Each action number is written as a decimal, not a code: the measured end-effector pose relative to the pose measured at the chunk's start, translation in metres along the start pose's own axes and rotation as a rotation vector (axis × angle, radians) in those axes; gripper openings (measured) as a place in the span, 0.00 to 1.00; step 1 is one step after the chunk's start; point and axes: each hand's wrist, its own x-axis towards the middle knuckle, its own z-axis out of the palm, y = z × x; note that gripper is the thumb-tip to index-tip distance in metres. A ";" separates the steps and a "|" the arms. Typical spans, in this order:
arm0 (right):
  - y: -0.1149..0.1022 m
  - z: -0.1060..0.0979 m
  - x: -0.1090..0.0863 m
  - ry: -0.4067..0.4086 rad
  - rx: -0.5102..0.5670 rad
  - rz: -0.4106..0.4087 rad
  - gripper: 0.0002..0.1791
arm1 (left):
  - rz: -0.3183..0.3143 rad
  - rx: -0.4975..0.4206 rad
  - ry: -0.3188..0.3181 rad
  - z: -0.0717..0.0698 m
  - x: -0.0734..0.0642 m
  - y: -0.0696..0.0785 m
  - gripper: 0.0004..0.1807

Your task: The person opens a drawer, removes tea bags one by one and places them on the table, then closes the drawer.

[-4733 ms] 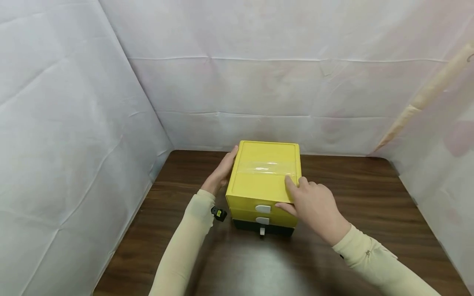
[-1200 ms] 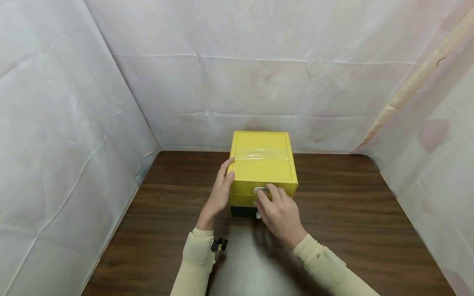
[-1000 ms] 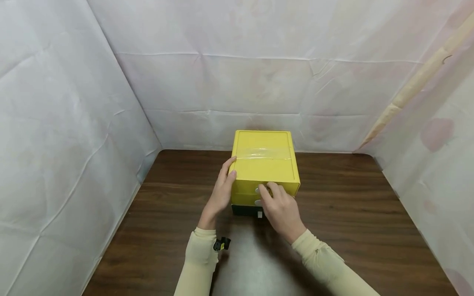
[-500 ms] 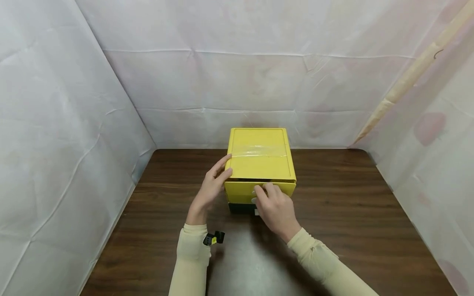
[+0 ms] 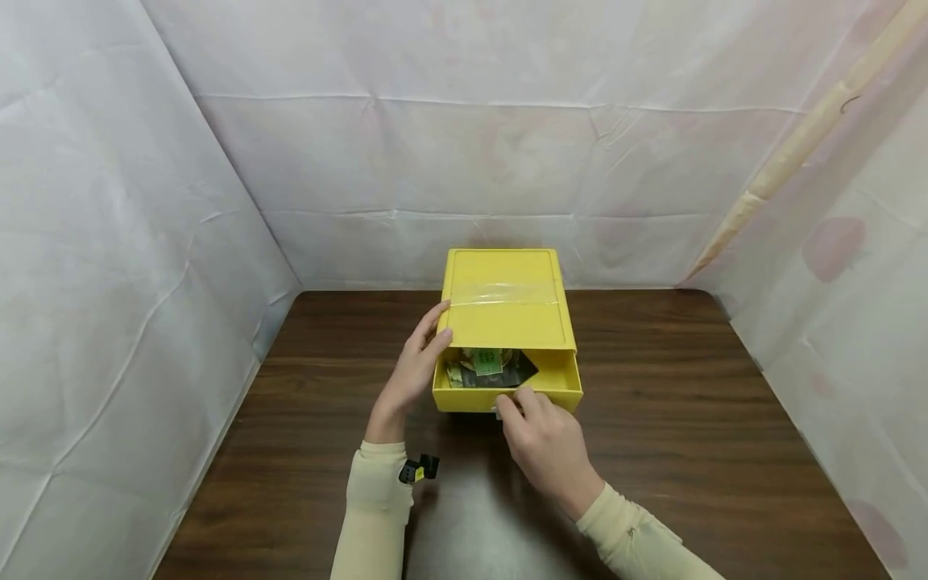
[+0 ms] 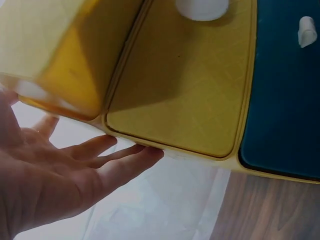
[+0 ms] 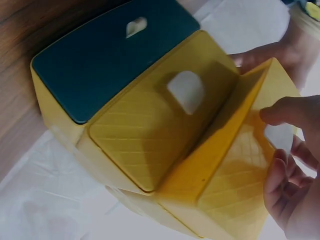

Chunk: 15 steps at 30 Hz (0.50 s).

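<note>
Top drawer (image 5: 464,402) drawn out by the right hand (image 5: 547,443)

It juts toward the person from the top of the stack, its front right at the right hand's fingertips. Thumb and curled fingers pinch its white handle (image 7: 281,137) from opposite sides. Half a second ago only a thin dark gap showed above this front; now it has come well forward, and the inside lies bare just beyond those fingers. That, I judge, puts what is inside within reach from above.

Ahead of the right fingers and to their left, a dark packet (image 5: 516,371) with a green label (image 5: 487,362) lies in the drawer. Anything farther back, under the cover of the top panel, is hidden.

The left hand (image 5: 413,369) has its fingers spread and fairly straight, fingertips touching the left side of the yellow cabinet (image 5: 518,326), the thumb at the top's edge. It seems to steady the cabinet rather than grasp it. Clear tape (image 5: 503,293) crosses the top, just to the right of these fingers.

Below the right fingers, the middle drawer (image 7: 135,145) and the teal drawer (image 7: 110,55) sit pushed in. Around both hands spreads the dark wood table (image 5: 652,403); pale sheets (image 5: 471,161) hang well beyond the fingers.
</note>
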 end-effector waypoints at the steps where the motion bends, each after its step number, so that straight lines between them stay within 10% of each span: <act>1: -0.003 -0.002 0.000 0.005 -0.001 -0.006 0.16 | 0.007 -0.001 -0.005 0.000 -0.001 0.002 0.30; 15: -0.023 -0.029 -0.001 -0.021 0.024 -0.010 0.19 | 0.043 0.051 -0.005 0.007 -0.009 0.028 0.30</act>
